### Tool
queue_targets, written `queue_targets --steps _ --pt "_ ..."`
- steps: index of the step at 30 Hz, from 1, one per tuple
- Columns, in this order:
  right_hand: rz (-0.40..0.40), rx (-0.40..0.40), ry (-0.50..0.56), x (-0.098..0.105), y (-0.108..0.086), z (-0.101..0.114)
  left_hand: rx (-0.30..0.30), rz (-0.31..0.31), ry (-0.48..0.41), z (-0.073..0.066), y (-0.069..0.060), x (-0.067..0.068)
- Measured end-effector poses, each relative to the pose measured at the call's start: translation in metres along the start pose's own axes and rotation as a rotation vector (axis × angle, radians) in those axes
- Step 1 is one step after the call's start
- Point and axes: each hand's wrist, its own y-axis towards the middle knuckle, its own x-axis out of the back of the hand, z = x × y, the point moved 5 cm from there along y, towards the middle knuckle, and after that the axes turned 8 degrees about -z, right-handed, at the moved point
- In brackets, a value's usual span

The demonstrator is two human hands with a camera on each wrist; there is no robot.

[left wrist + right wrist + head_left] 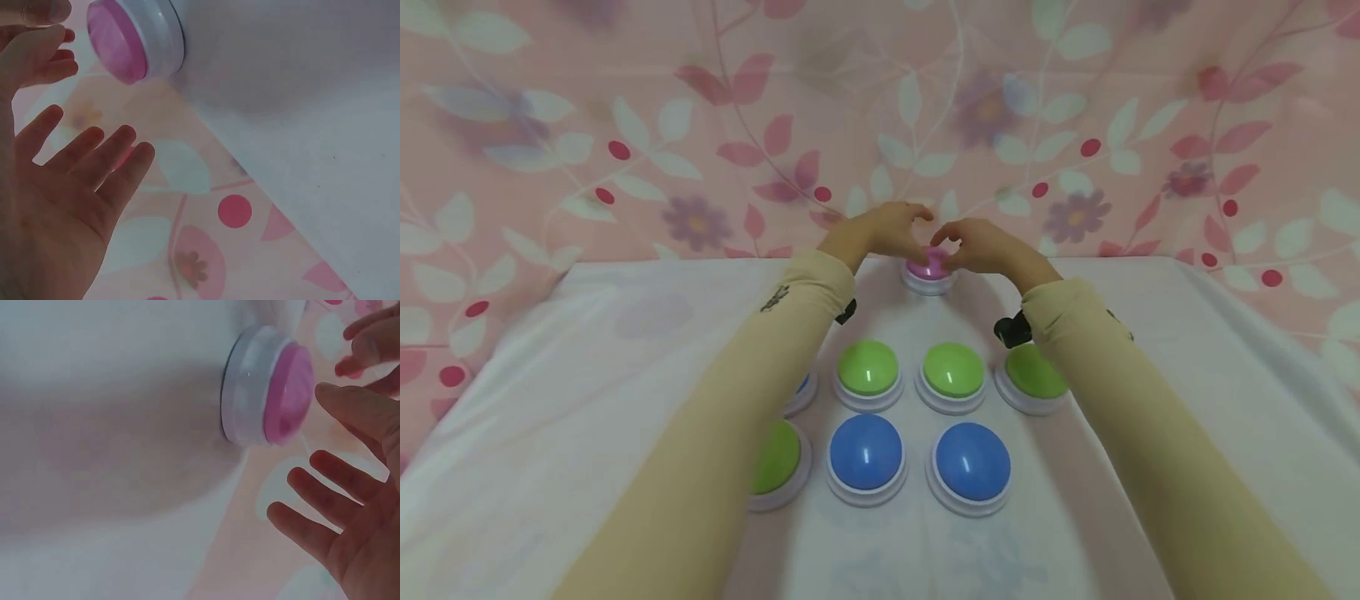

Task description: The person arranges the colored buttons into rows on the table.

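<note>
A push button with a pink dome on a white round base stands at the far edge of the white-covered table. My left hand hovers at its left side and my right hand at its right. In the left wrist view, the left hand's fingers are spread apart, away from the pink button. The right wrist view has the right hand's fingers extended and separated, with its thumb close to the pink dome. Neither hand grips anything.
Nearer me stand several more buttons: green ones in a row, blue ones in front, and another green one partly behind my left sleeve. A second blue button is mostly hidden there. A floral cloth hangs behind the table.
</note>
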Motion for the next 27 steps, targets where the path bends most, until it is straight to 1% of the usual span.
queue_targets --steps 4,7,11,15,17,20,24,27 --pt "0.008 0.037 0.005 -0.009 0.001 0.005 0.048 0.061 -0.052 0.000 0.005 -0.012" --pt "0.008 0.051 -0.002 -0.013 0.001 0.008 0.068 0.086 -0.074 0.003 0.006 -0.017" --pt "0.007 0.038 0.015 -0.017 -0.002 0.009 0.094 0.102 -0.064 0.006 -0.001 -0.020" --pt "0.009 0.025 0.018 -0.020 -0.002 0.011 0.142 0.143 -0.090 0.009 -0.008 -0.025" --pt "0.010 0.019 0.015 -0.021 -0.002 0.013 0.155 0.152 -0.111 0.010 -0.009 -0.027" --pt "0.007 0.015 0.011 -0.021 -0.003 0.015 0.143 0.148 -0.122 0.010 -0.009 -0.030" --pt "0.003 0.012 0.008 -0.021 -0.004 0.015 0.098 0.127 -0.136 0.010 -0.005 -0.036" --pt "0.002 0.010 0.013 -0.022 -0.006 0.014 0.084 0.103 -0.110 0.012 -0.003 -0.040"
